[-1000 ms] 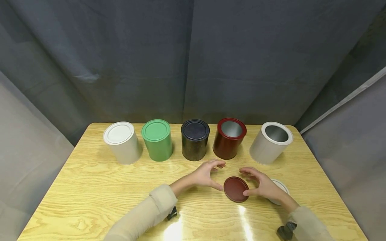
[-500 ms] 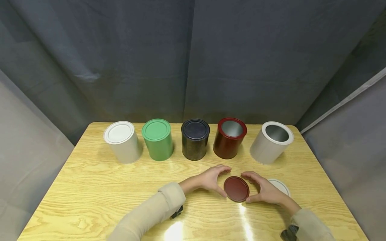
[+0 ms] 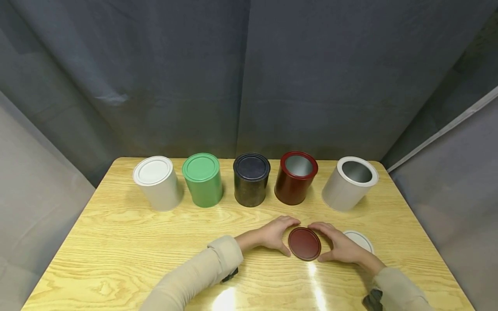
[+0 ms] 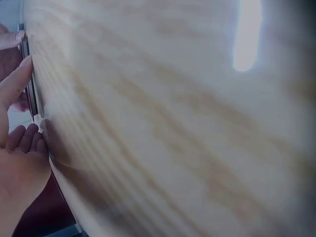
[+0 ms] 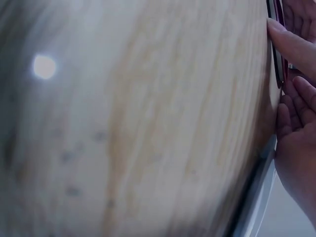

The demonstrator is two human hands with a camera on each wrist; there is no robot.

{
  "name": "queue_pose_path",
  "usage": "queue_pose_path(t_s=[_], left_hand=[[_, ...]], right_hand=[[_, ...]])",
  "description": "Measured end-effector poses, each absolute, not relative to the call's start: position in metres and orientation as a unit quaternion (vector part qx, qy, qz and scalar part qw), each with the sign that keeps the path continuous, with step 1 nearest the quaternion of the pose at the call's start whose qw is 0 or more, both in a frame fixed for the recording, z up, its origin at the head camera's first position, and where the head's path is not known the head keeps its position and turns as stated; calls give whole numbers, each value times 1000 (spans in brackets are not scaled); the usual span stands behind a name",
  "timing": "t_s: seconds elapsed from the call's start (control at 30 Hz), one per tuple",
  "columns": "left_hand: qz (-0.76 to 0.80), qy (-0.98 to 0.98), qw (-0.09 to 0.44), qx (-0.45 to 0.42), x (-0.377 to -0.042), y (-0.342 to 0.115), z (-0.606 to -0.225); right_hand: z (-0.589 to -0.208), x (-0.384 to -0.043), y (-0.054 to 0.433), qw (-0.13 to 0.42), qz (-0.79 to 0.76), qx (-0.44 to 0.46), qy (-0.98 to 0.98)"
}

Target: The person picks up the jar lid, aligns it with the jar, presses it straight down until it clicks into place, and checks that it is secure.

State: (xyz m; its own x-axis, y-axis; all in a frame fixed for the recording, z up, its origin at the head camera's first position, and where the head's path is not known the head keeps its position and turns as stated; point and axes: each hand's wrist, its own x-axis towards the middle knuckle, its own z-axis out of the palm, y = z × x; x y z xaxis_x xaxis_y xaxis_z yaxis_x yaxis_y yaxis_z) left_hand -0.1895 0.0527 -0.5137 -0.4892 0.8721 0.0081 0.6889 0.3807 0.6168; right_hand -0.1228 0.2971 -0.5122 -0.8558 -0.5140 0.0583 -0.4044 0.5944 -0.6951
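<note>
A dark red round lid lies on the table between both hands. My left hand curves round its left side, thumb at the near edge and fingers at the far edge. From the right, my right hand holds it the same way, fingertips right at the rim. Both wrist views show the lid edge-on, with a thumb against it in the right one. Partly behind the right hand lies a white lid. Beyond the hands stands a red can with its top uncovered.
In a row along the back of the wooden table stand a white can, a green can and a black can, all lidded. At the right end is an uncovered white can. Grey curtains surround the table.
My left hand has moved right and toward me, up to the red lid. My right hand has shifted slightly toward me and closed in on its rim. The lid has stayed in place.
</note>
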Motion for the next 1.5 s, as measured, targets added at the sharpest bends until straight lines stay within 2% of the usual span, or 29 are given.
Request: queue_pose_path(t_s=[0.3,0.77,1.17,1.5], left_hand=[[274,811,126,501,-187,54,-516],[268,814,134,497,-187,52,-510],[303,815,169,464,-191,50,-505],[329,809,138,467,-197,48,-500]], right_hand=[[-511,-123,294,68,-370,-257,890],[-512,-124,291,56,-371,-254,892],[-512,-125,293,82,-509,-273,812],[-504,-126,293,88,-558,-229,793]])
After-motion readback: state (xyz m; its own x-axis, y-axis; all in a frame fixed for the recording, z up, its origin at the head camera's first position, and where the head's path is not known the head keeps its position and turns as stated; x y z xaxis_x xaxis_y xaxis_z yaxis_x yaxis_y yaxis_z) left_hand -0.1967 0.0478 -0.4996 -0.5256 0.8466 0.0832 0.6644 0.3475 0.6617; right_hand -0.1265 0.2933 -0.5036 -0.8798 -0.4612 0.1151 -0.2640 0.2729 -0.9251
